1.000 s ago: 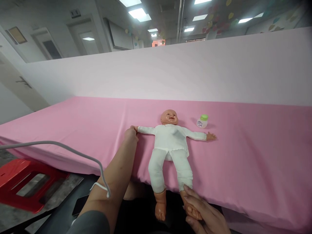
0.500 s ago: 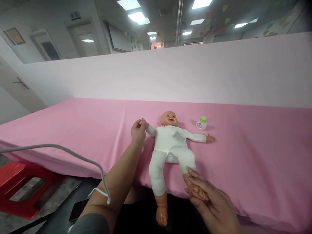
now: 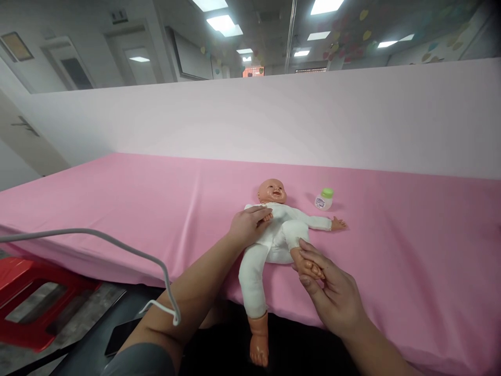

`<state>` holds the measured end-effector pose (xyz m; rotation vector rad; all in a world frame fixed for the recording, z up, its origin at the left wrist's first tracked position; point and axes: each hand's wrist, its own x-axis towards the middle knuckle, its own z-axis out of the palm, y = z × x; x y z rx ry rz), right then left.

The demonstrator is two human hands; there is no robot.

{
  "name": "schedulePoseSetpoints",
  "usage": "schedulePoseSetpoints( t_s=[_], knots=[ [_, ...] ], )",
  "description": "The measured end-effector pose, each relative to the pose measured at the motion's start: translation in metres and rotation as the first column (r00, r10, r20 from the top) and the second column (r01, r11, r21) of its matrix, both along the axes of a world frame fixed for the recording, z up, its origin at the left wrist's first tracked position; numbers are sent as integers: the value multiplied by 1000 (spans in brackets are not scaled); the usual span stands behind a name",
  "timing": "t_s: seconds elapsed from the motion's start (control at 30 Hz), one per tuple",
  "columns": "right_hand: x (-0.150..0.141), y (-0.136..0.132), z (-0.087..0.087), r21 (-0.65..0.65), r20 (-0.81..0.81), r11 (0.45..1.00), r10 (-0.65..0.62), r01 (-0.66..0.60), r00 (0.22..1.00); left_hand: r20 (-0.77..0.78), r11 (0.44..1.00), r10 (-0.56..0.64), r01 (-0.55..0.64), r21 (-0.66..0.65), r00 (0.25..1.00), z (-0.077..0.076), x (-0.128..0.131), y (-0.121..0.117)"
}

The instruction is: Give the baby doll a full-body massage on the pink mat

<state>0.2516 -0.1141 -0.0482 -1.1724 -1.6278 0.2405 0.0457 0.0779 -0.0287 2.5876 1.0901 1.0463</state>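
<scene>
A baby doll [image 3: 287, 213] in a white body suit lies on its back on a pink-covered table [image 3: 410, 235], head away from me. My left hand [image 3: 249, 225] is closed around one of the doll's hands [image 3: 268, 216] and rests over its chest; that arm is mostly hidden beneath my hand. With my right hand [image 3: 337, 295] I grip the doll's foot [image 3: 307, 267] on the right side, and that leg is bent up towards the belly. The other leg [image 3: 252, 282] hangs straight over the near edge. Outstretched on the cloth lies the doll's free arm [image 3: 319, 222].
Beyond the doll's free arm stands a small clear bottle [image 3: 323, 200] with a green cap. A grey cable [image 3: 117, 249] crosses at the left. Low on the left are a red stool [image 3: 35, 303] and a dark phone [image 3: 121, 337]. A white wall panel [image 3: 250, 120] backs the table.
My left hand has brought the doll's hand from out at the side in over the chest. My right hand has pushed the foot up and away from me, bending the leg more.
</scene>
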Motion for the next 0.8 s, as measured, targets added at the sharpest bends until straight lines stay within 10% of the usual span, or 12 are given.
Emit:
schedulePoseSetpoints(
  t_s=[0.43, 0.63, 0.8],
  knots=[
    [3, -18, -1, -48, -72, 999, 0, -4, 997, 193, 987, 88, -59, -150, 977, -1, -4, 4],
    [9, -58, -26, -9, -17, 1000, 6, -6, 1000, 677, 902, 314, 13, -431, 666, -6, -25, 30],
    [5, -74, -43, 41, 77, 999, 18, -21, 997, 738, 821, 523, -18, -571, 425, -12, -46, 53]
  ],
)
